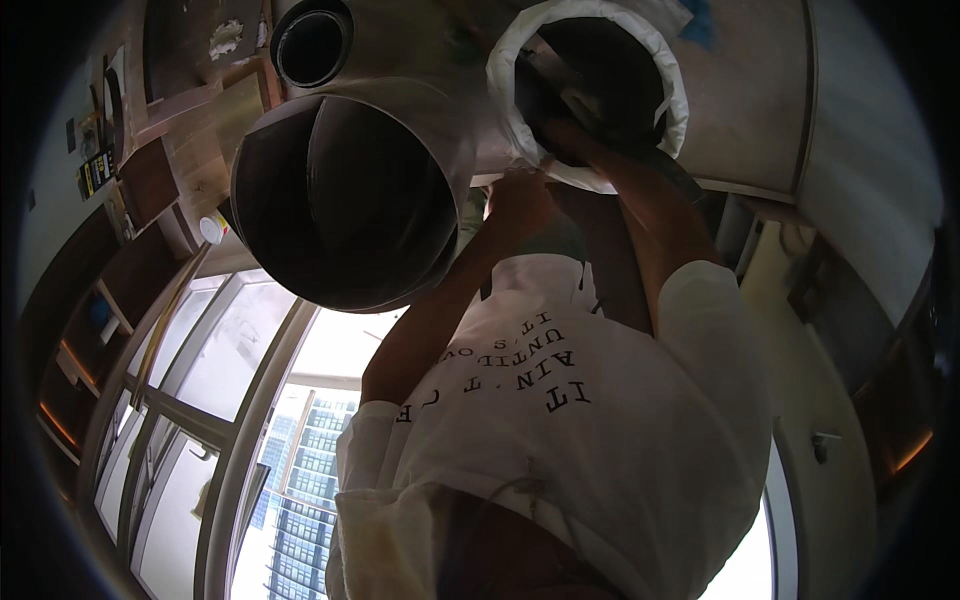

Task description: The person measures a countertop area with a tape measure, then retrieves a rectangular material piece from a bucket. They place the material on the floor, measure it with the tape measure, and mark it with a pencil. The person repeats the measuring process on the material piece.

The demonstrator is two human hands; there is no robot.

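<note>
A dark round bin [610, 60] with a white plastic bag [672, 85] folded over its rim is at the top, in front of my body. My left hand [522, 195] is at the near left edge of that rim. Its fingers close against the bag, though they show only in part. Over the near rim reaches my right hand [568, 140], down into the bin's dark opening, where its fingers are hidden. Left of my left forearm is a larger dark, open cylindrical bin [345, 200], with no bag visible on its rim.
Beyond the large bin is a smaller dark cylinder [312, 48]. A broad grey panel or surface [750, 100] extends to the right of the bagged bin. At the left are wooden shelves [150, 180] and a small white-and-yellow container [213, 228]. Windows [225, 350] fill the lower left.
</note>
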